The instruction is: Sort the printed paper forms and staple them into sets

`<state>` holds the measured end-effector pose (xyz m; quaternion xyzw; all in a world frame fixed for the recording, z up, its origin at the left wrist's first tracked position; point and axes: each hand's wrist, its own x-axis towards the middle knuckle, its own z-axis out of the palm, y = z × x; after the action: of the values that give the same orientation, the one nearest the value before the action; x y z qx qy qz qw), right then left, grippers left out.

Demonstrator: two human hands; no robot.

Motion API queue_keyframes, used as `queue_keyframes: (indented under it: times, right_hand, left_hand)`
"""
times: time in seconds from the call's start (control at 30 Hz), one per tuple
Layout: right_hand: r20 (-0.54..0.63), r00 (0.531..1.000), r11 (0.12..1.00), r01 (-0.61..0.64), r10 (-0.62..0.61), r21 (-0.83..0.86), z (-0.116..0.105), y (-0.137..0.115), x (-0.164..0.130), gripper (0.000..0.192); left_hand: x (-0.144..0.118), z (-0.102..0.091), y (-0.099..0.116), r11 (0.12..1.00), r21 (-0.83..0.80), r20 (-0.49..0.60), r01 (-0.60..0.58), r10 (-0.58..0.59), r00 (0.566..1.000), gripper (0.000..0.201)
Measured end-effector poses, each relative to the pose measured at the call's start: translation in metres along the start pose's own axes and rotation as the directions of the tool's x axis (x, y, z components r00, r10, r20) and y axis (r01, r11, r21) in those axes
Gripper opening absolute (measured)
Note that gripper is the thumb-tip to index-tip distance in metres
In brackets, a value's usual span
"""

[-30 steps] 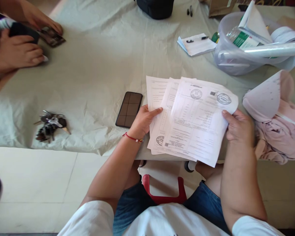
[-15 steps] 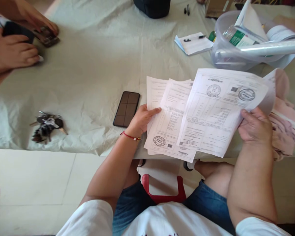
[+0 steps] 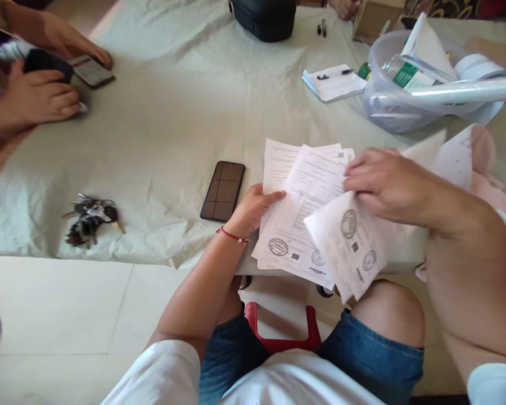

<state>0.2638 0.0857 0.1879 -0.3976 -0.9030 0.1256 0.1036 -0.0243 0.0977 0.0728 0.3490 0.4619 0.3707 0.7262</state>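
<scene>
Several printed sheets of paper [image 3: 297, 202] with round stamps are gripped by my left hand [image 3: 255, 208], its thumb lying over their left edge. My right hand [image 3: 379, 183] is closed above other stamped sheets [image 3: 349, 247], which tilt and fold down under it at the right of the fan. Its fingertips touch the upper right of the left-hand sheets; how they pinch the paper is partly hidden. Left of my left hand, a dark phone [image 3: 222, 191] lies flat on the cloth-covered table [image 3: 172, 140].
A bunch of keys [image 3: 93, 219] lies at left. Another person's hands [image 3: 46, 98] hold a phone [image 3: 91, 70]. A clear tub [image 3: 405, 112] with a plastic roll stands at right, beside a notepad [image 3: 335, 84]. Pink cloth [image 3: 484, 185] lies at right; a black case [image 3: 263, 19] sits behind.
My right hand has swung left and over the papers, turning and folding its sheets downward. My left hand still holds its sheets. The other person's phone has tilted.
</scene>
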Motion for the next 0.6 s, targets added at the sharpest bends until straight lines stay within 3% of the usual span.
queue_keyframes:
  times: [0.1,0.2,0.33,0.43,0.5,0.53,0.57,0.6]
  right_hand:
    - [0.108,0.972,0.97,0.221,-0.21,-0.103,0.031,-0.043,0.049,0.029]
    - [0.197,0.92,0.91,0.374,-0.339,-0.179,0.073,-0.065,0.073,0.03]
    - [0.118,0.914,0.881,0.405,-0.388,-0.246,0.116,-0.064,0.074,0.033]
    - [-0.031,0.899,0.873,0.416,-0.437,-0.253,0.122,-0.057,0.065,0.037]
    - [-0.196,0.899,0.913,0.353,-0.392,-0.203,0.116,-0.051,0.053,0.036]
    - [-0.302,0.901,0.948,0.276,-0.312,-0.158,0.11,-0.044,0.045,0.035]
    - [-0.423,0.889,0.985,0.153,-0.174,-0.084,0.104,-0.036,0.036,0.035]
    - [-0.533,0.846,1.0,-0.007,0.009,0.007,0.099,-0.025,0.025,0.033]
  left_hand:
    - [0.002,0.003,-0.002,1.0,0.003,-0.026,-0.015,0.015,1.0,0.034]
    - [0.005,0.005,-0.005,0.999,0.007,-0.041,-0.054,0.054,0.998,0.023]
    - [0.005,0.005,-0.007,0.997,-0.023,-0.07,-0.073,0.072,0.995,0.016]
    - [0.003,0.003,-0.006,0.998,-0.06,-0.082,-0.037,0.032,0.996,0.018]
    - [0.002,0.002,-0.006,0.996,-0.087,-0.074,-0.018,0.012,0.997,0.021]
    - [0.002,0.002,-0.006,0.995,-0.097,-0.072,-0.008,0.001,0.997,0.025]
    - [0.002,0.003,-0.006,0.995,-0.102,-0.076,0.002,-0.01,0.997,0.029]
    - [0.003,0.003,-0.007,0.994,-0.105,-0.086,0.012,-0.021,0.996,0.031]
